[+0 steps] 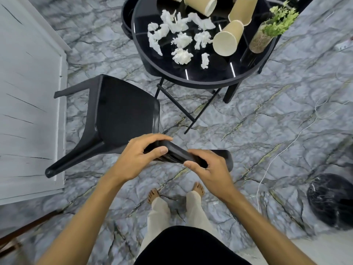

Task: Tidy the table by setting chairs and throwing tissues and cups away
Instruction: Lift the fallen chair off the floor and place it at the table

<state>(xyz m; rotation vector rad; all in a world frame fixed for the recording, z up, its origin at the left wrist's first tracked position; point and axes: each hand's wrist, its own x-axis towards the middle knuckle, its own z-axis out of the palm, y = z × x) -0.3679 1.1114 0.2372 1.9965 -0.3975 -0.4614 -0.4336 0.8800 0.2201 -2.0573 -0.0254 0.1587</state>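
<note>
Through the head camera I am looking down at a floor that looks like grey stone. The round black table (191,81) is standing at the top of the view.

Crumpled white tissues (181,41) are lying all over the table top. Tan paper cups (227,41) are lying on their sides on the table, just beside the tissues. A green plant (267,33) in a clear jar is standing on the table next to the cups.

The black chair (122,111) is sitting close to the table, on the side nearer to me. It is not touching the table. It is looking tipped over, and the two legs I can see are pointing away from the table.

The left hand (137,159) is gripping the top edge of the chair's back. Its fingers are curling over the edge and the thumb is pressing on my side. The right hand (208,169) is gripping the same edge, right beside the left hand.

A black bin (127,16) is peeking out from behind the table. A thin white cable (277,155) is trailing over the floor, well apart from the table. A white cabinet (28,92) is standing past the chair, on the chair's far side from the table.
</note>
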